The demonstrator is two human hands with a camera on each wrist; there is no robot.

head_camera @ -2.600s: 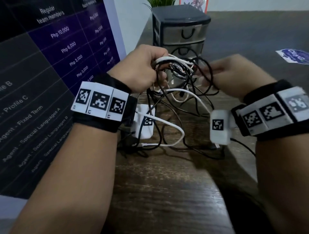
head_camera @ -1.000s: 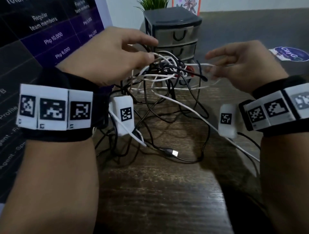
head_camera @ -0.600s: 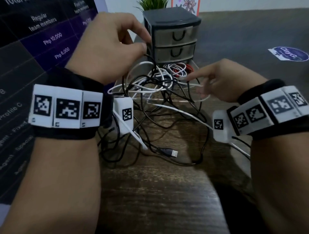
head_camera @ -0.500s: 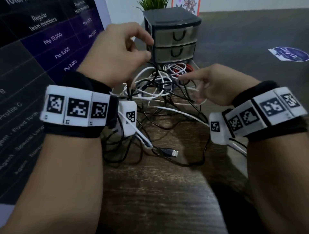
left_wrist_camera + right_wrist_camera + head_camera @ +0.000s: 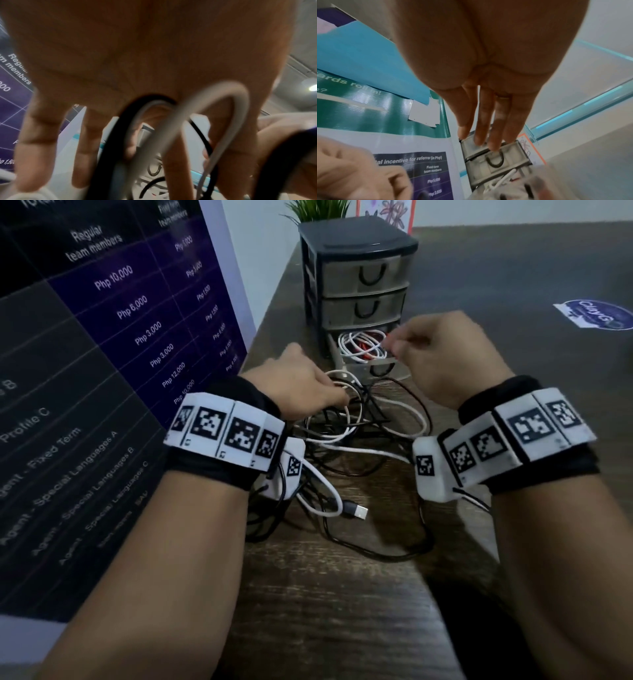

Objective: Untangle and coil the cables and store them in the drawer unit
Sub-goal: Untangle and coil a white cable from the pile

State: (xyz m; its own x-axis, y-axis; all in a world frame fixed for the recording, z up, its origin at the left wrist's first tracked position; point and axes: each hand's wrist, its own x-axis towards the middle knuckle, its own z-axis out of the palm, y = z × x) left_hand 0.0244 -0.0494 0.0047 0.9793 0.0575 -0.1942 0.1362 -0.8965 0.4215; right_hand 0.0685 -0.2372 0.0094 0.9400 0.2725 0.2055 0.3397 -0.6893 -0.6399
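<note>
Though the bottom drawer: already holds coiled white and red cables (image 5: 363, 346), it stands pulled out of the drawer unit (image 5: 358, 273); the two drawers above are shut.
Done, as I judge: a first batch stored, no more than that.
Left: the tangle (image 5: 356, 426) of black and white cables lies on the table (image 5: 325, 594) just in front of the open drawer, a USB plug (image 5: 356, 511) trailing toward me; all of it is yet to be separated, coiled and stored.
My left hand (image 5: 301, 386): down in the tangle, fingers (image 5: 96, 148) threaded through black and white loops, curled about them.
My right hand (image 5: 442, 354): raised over the open drawer, fingers (image 5: 488, 121) straight and together, holding nothing.
Surface: dark wood-grain table.
Room: printed poster (image 5: 102, 354) at my left, potted plant (image 5: 318, 208) behind the unit, round sticker (image 5: 597, 314) far right.
</note>
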